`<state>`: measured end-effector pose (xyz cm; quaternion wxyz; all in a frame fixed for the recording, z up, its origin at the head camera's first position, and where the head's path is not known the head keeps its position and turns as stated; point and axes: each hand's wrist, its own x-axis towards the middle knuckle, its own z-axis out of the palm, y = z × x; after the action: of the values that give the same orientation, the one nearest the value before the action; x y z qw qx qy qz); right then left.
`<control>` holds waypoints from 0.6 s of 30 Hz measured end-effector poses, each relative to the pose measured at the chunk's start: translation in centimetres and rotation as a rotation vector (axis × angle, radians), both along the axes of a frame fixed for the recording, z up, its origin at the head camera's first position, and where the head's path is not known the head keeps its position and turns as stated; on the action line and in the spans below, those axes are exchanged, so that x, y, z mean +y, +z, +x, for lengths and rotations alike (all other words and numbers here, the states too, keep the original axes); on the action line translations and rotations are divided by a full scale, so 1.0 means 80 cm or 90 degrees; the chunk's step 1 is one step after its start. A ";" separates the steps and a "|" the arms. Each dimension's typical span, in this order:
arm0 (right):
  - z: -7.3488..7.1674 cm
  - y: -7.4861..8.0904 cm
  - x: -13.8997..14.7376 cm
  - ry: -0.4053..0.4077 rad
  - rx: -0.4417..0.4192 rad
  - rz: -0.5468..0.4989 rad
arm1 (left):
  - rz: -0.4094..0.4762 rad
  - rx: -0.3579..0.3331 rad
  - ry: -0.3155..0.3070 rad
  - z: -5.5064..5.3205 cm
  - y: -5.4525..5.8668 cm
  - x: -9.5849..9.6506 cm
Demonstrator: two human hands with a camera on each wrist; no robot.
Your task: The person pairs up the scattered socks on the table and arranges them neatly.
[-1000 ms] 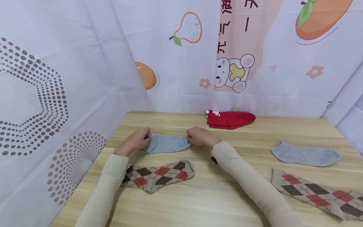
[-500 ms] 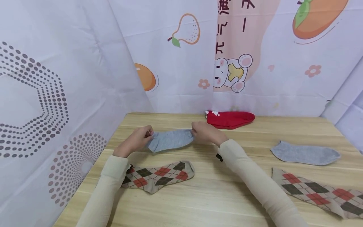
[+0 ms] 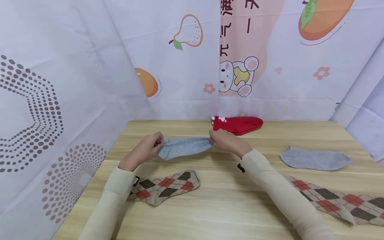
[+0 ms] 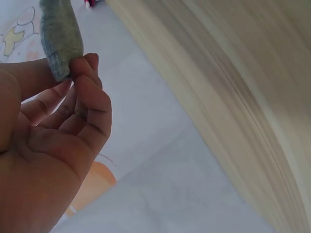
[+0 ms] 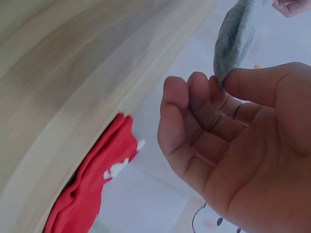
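A grey ankle sock [image 3: 185,147] is stretched sideways between the two hands, raised over the table. The left hand [image 3: 146,149] pinches one end between thumb and fingertips; the left wrist view shows that pinch on the sock's [image 4: 60,36] tip. At the other end the right hand [image 3: 228,141] pinches the sock between thumb and finger, its remaining fingers loosely bent in the right wrist view. Just behind the right hand lies a red sock [image 3: 240,125] with a white figure at its cuff. An argyle sock [image 3: 163,187] lies flat nearer the body, partly covered by the left sleeve.
A second grey ankle sock [image 3: 315,158] lies flat at the right of the wooden table [image 3: 222,206]. In front of it is another argyle sock [image 3: 339,203], partly behind the right sleeve. A printed curtain [image 3: 168,83] hangs along the table's back and left edges.
Both hands have raised the grey sock off the table, and the right hand has moved right, pulling it longer. The head view has turned slightly right.
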<state>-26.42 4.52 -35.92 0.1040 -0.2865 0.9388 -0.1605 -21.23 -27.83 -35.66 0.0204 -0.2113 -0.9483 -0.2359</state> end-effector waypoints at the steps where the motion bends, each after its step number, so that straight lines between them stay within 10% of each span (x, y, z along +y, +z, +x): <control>1: 0.001 -0.001 0.004 -0.001 0.000 -0.003 | 0.001 0.004 -0.003 0.001 0.000 0.002; 18: 0.026 0.002 0.053 0.001 0.019 0.000 | 0.024 0.070 -0.057 0.020 0.010 0.041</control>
<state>-24.32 8.74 -35.79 0.0902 -0.2898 0.9399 -0.1562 -19.66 -24.54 -34.85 0.0655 -0.2659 -0.9307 -0.2425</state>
